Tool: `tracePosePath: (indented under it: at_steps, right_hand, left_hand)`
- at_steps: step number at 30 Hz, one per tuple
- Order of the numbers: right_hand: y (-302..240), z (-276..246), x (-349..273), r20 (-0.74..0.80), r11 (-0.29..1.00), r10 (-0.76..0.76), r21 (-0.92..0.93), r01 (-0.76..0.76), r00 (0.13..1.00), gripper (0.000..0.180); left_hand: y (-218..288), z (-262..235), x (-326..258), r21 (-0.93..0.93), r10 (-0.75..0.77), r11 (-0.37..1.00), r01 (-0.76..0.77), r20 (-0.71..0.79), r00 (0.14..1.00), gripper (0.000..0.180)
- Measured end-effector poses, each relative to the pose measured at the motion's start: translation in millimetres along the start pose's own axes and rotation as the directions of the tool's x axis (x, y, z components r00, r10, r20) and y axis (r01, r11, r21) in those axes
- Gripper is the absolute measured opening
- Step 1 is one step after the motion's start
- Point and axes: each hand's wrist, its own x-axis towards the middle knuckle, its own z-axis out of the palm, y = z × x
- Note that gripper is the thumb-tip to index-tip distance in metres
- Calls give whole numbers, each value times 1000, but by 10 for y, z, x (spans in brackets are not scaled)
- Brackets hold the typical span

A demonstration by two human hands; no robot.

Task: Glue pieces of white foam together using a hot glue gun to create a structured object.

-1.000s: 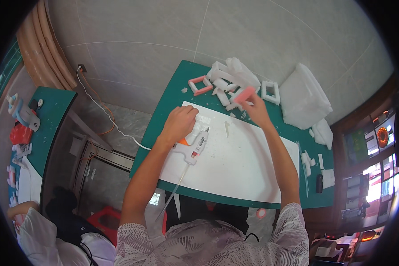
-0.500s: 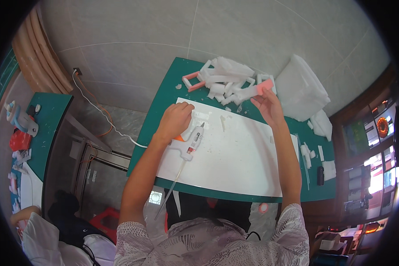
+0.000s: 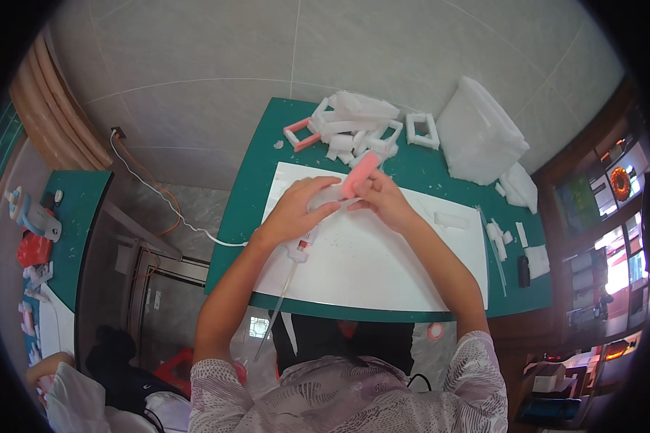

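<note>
Above the white board (image 3: 383,274), my two hands are close together. My right hand (image 3: 384,203) pinches a pink foam strip (image 3: 362,172), which tilts up and to the right. My left hand (image 3: 296,208) has its thumb and fingers around a white foam piece (image 3: 326,195) that meets the lower end of the pink strip; whether the two are joined I cannot tell. Below my left hand lies a white glue gun (image 3: 299,250), its front part hidden by the hand. A long clear glue stick (image 3: 276,310) runs out of its back, past the table's near edge.
Behind the board lies a heap of white foam pieces (image 3: 361,123) with a pink-and-white frame (image 3: 301,135). A white foam frame (image 3: 422,131) and a large foam block (image 3: 480,133) stand farther right. A white cord (image 3: 209,237) comes in from the left. Another person's arm (image 3: 47,366) shows lower left.
My right hand has brought the pink strip from the foam heap leftward to my left hand. My left hand has moved right, from a closed fist, and opened around the white foam piece.
</note>
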Motion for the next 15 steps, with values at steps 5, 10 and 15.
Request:
tracePosePath:
  at_steps: [5,10,15]
  right_hand:
    - [-13,5,1,16,994,7,-113,-5,1000,30]
    - [25,-51,-29,14,998,-48,29,48,999,24]
    - [-280,-1046,54,-359,883,-304,241,403,882,32]
  left_hand:
    - [102,-127,45,-51,-249,965,259,148,957,24]
    - [142,-120,62,-74,-198,974,213,175,964,18]
    - [48,-289,26,-85,-230,966,245,154,961,18]
